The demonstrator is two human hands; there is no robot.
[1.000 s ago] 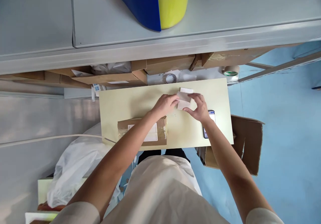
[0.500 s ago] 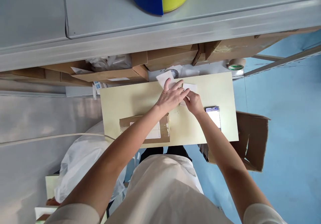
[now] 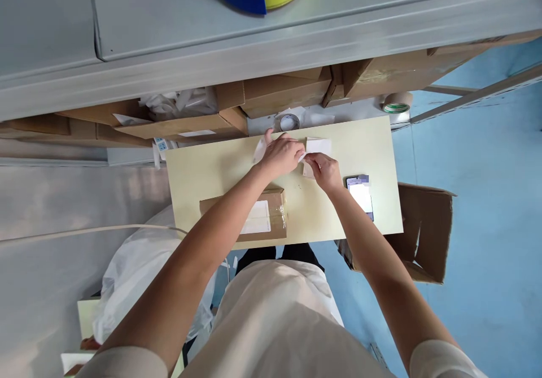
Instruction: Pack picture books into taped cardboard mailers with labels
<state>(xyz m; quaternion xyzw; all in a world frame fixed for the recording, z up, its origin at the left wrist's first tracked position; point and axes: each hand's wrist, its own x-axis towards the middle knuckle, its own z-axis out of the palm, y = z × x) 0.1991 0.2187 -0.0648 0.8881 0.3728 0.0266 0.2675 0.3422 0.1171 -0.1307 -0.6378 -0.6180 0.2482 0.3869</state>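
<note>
Both hands meet over the far part of the cream table (image 3: pixel 212 166). My left hand (image 3: pixel 282 155) is closed, its fingers curled at a small white slip of paper (image 3: pixel 302 156). My right hand (image 3: pixel 325 171) pinches the other side of that slip between thumb and fingers. Out from under my left hand, on its left, sticks a white sheet (image 3: pixel 259 150). Just beyond my right hand lie white paper pieces (image 3: pixel 318 146), partly covered by it. A taped cardboard box (image 3: pixel 277 228) with a white label (image 3: pixel 258 218) lies nearer my body, partly behind my left forearm.
A phone (image 3: pixel 359 194) lies at the table's right. Behind the table are a clear tape roll (image 3: pixel 289 122), a brown tape roll (image 3: pixel 397 103) and cardboard boxes (image 3: pixel 288 92) under a grey shelf (image 3: pixel 271 42). An open carton (image 3: pixel 427 231) stands right, a white plastic bag (image 3: pixel 139 270) left.
My left hand's spread fingers have curled closed at the slip, and the hand has shifted slightly left. The white sheet beneath it now shows farther left. My right hand stays nearly in place, pinching.
</note>
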